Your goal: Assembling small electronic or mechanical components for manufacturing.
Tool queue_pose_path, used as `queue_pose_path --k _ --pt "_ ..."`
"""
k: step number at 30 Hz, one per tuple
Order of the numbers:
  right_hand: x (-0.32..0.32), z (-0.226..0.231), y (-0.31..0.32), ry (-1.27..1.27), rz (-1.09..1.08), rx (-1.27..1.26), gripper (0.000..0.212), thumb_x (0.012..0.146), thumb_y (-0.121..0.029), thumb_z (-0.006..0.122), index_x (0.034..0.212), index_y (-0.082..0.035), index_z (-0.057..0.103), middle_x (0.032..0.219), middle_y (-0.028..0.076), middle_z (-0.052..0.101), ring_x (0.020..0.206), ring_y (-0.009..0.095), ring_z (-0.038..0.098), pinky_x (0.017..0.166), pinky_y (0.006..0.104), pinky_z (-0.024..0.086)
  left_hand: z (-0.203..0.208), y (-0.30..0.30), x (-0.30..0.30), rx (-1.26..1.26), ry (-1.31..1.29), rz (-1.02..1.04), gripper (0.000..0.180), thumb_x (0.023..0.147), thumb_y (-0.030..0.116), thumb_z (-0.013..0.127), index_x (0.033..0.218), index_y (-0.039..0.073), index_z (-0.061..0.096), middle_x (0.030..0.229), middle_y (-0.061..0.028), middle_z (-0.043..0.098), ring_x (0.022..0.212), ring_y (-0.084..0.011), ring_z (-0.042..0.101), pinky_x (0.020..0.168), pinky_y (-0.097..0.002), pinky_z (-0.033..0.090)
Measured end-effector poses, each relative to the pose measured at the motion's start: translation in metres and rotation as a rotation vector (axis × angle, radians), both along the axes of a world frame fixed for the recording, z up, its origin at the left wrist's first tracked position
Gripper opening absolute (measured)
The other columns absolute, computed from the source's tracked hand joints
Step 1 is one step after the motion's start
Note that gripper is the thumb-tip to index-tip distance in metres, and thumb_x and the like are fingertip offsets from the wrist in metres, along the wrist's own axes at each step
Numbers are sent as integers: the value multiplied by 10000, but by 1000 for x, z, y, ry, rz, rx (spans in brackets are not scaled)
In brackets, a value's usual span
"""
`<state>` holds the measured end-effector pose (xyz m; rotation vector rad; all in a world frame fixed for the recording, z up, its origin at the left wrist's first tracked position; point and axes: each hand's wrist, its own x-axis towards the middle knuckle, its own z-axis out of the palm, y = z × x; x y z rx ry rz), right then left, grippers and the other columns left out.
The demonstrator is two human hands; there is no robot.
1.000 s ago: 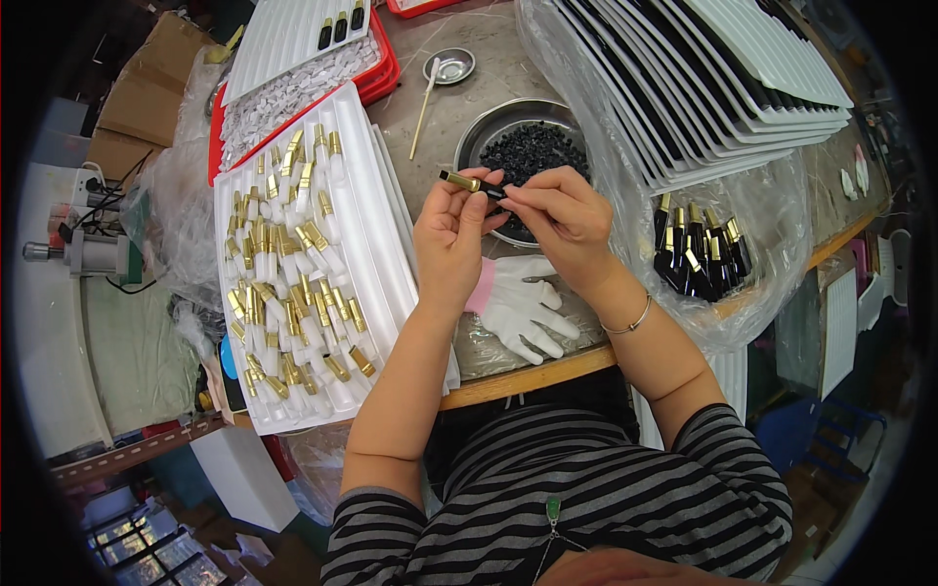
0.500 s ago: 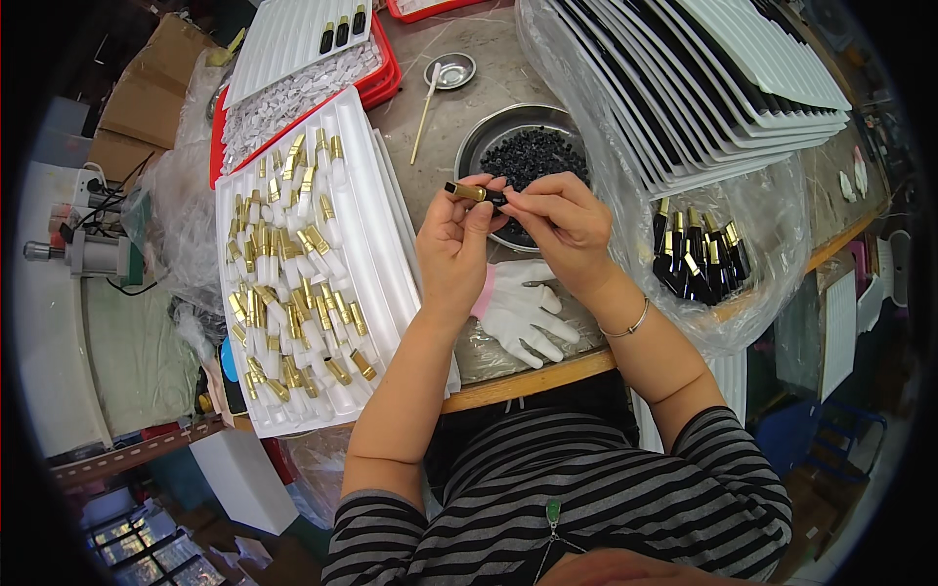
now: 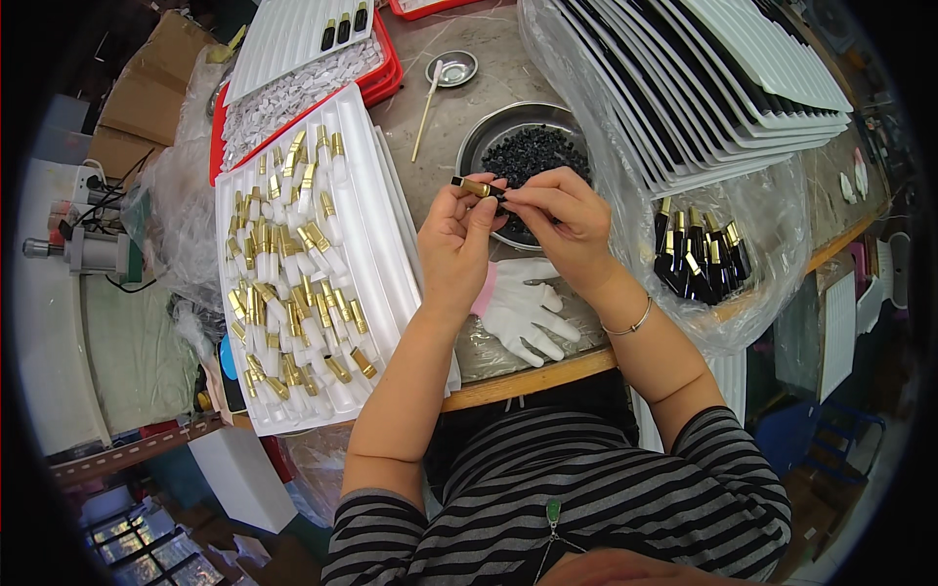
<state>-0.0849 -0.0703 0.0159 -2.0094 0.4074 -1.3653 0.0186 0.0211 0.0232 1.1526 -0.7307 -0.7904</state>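
Observation:
My left hand is closed round a small gold-and-black cosmetic tube, its gold part pointing left. The fingers of my right hand are pinched together at the tube's black end; whether they hold a small separate piece is hidden. Just beyond my hands stands a round metal bowl of small black pieces. Below them lies a white glove with a pink cuff. To the left, a white ribbed tray carries many gold-and-clear tubes.
At right, several black-and-gold tubes lie on clear plastic below stacked white trays. A red bin with white pieces stands at the far left. A small metal dish and a thin stick lie beyond the bowl.
The tube's gold end has shifted slightly right and up, nearly level now. My right fingers stay pinched at the black end, with only a tiny shift.

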Motion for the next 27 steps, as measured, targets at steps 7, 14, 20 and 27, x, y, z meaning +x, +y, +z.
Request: queue_pose_path --k 7,14,20,27 --pt "-1 -2 0 3 112 289 94 723 -4 678 810 -36 660 753 19 598 549 44 502 457 180 365 3 -1 5 94 83 3 216 922 134 472 1099 12 490 994 -75 614 855 -111 601 711 -222 506" --pt "-3 -1 -10 -124 354 1084 92 823 -96 614 868 -17 624 747 3 596 522 27 445 474 153 347 -2 2 15 145 325 -47 253 928 272 459 1045 58 527 899 -46 630 734 -88 613 625 -211 518" --pt "-3 -3 -10 -145 486 1297 127 795 -98 650 885 -10 638 751 12 607 525 29 447 470 146 344 -6 3 17 155 305 -47 256 920 296 474 1025 73 543 815 -7 631 664 -51 579 574 -177 483" --pt "0 2 -1 -73 346 1037 103 788 -94 659 862 -22 656 700 3 608 567 14 478 476 144 345 -2 2 14 123 279 -89 239 920 290 480 1008 81 555 877 -19 648 735 -53 600 594 -168 469"
